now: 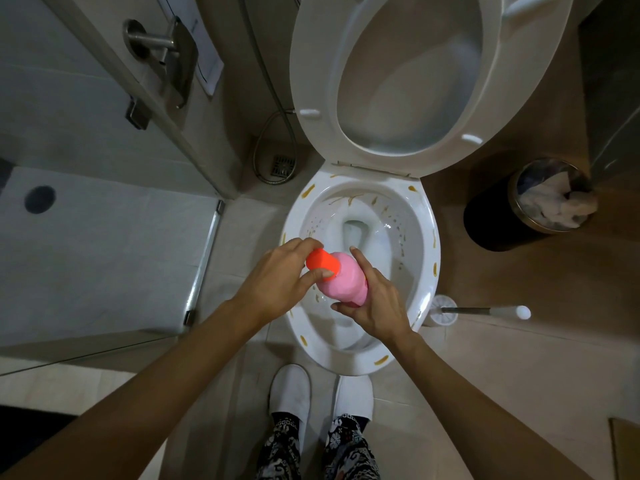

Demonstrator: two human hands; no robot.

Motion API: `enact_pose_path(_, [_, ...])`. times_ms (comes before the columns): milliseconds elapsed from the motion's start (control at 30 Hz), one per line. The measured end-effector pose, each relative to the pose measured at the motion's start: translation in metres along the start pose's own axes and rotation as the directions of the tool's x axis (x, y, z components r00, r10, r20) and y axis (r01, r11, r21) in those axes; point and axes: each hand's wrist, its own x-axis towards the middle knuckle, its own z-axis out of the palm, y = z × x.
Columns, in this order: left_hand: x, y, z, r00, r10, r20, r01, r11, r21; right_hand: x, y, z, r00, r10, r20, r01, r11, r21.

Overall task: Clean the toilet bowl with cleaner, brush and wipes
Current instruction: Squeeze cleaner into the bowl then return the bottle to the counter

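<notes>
Beige tiled bathroom floor (519, 358), seen from the head camera looking straight down. Toilet bowl (427, 237) at centre, seat and lid (311, 64) raised upright; yellow-brown smears dot the rim and inner wall of the bowl. Pink cleaner bottle (346, 280) held over the near left part of the bowl, tilted, its orange cap (322, 265) pointing up-left. Left hand (277, 275): fingers and thumb curled round the orange cap, pinching it. Right hand (375, 303): wrapped round the bottle's lower body, index finger lying straight along the pink side. Toilet brush (485, 310) stands in its white holder (443, 310) on the floor just right of the bowl, handle pointing right. Dark waste bin (491, 223) farther right, holding crumpled white paper (554, 202). Floor drain (283, 165) with a coiled metal hose (263, 140) left of the bowl's rear. Glass shower door (104, 237) with metal handle (152, 39) at left. White slippers (291, 393) and patterned trousers (346, 448) at bottom.
</notes>
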Motion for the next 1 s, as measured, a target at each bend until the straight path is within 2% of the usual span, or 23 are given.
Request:
enact_pose_path(100, [-0.001, -0.003, 0.001, 0.994, 0.112, 0.004, -0.111, 0.992, -0.063, -0.002, 0.0, 0.002, 1.0, 0.016, -0.003, -0.016, 1.0, 0.023])
enact_pose_path(200, [0.0, -0.001, -0.002, 0.999, 0.052, -0.002, -0.052, 0.99, -0.134, -0.004, 0.001, 0.004, 1.0, 0.009, -0.01, -0.009, 1.0, 0.021])
enact_pose_path(333, [0.004, 0.002, -0.004, 0.999, -0.014, -0.029, 0.014, 1.0, -0.015, -0.005, 0.001, 0.006, 1.0, 0.025, -0.017, -0.025, 1.0, 0.007])
enact_pose_path(400, [0.004, 0.003, -0.005, 1.0, 0.019, -0.019, -0.019, 1.0, -0.001, -0.005, 0.0, 0.006, 0.999, 0.037, -0.022, -0.037, 0.999, 0.01])
enact_pose_path(533, [0.003, 0.0, -0.002, 0.982, 0.186, 0.017, -0.184, 0.979, -0.082, -0.004, -0.003, 0.004, 0.999, 0.044, -0.031, -0.043, 0.999, 0.02])
enact_pose_path(633, [0.001, 0.0, -0.003, 0.988, 0.155, -0.003, -0.155, 0.984, -0.087, -0.003, -0.006, 0.004, 0.999, 0.042, -0.024, -0.041, 0.999, 0.013])
enact_pose_path(733, [-0.001, 0.004, -0.005, 0.994, 0.079, -0.081, -0.081, 0.997, -0.014, -0.002, -0.01, 0.003, 1.0, 0.027, -0.007, -0.027, 1.0, 0.009])
enact_pose_path(800, [-0.002, 0.007, -0.009, 0.995, 0.051, -0.086, -0.049, 0.998, 0.028, -0.002, -0.012, 0.002, 1.0, 0.022, 0.009, -0.022, 1.0, 0.005])
enact_pose_path(900, [-0.009, 0.009, -0.013, 0.993, 0.115, -0.037, -0.116, 0.993, -0.036, -0.003, -0.018, 0.0, 0.999, 0.008, 0.034, -0.008, 1.0, -0.002])
enact_pose_path(1000, [-0.022, 0.007, -0.017, 0.989, 0.122, -0.084, -0.129, 0.988, -0.081, -0.004, -0.028, -0.006, 0.999, -0.011, 0.044, 0.012, 1.0, -0.014])
